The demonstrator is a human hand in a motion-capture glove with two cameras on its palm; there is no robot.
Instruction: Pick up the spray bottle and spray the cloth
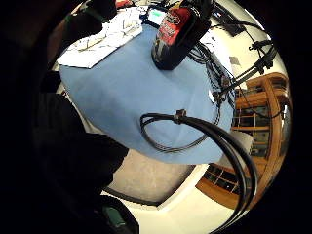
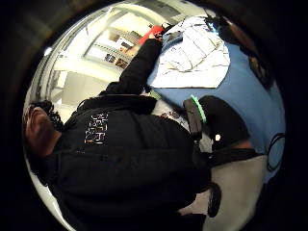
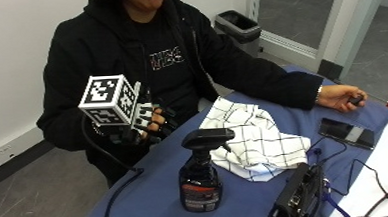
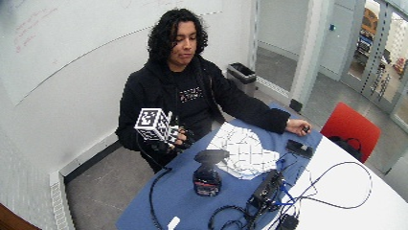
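Hovering hand (image 3: 156, 124), seemingly empty, relaxed

One spray bottle (image 3: 200, 181), one cloth (image 3: 256, 143), one phone (image 3: 346, 132).

An office or meeting room: a large whiteboard (image 4: 96, 33) covers the wall behind the seated person, glass partitions and a glass door (image 4: 376, 52) open onto a corridor, the floor is grey, a black waste bin (image 3: 239, 25) stands by the wall, and a red chair (image 4: 347, 127) is drawn up to the white desk (image 4: 357, 191) strewn with cables and electronics
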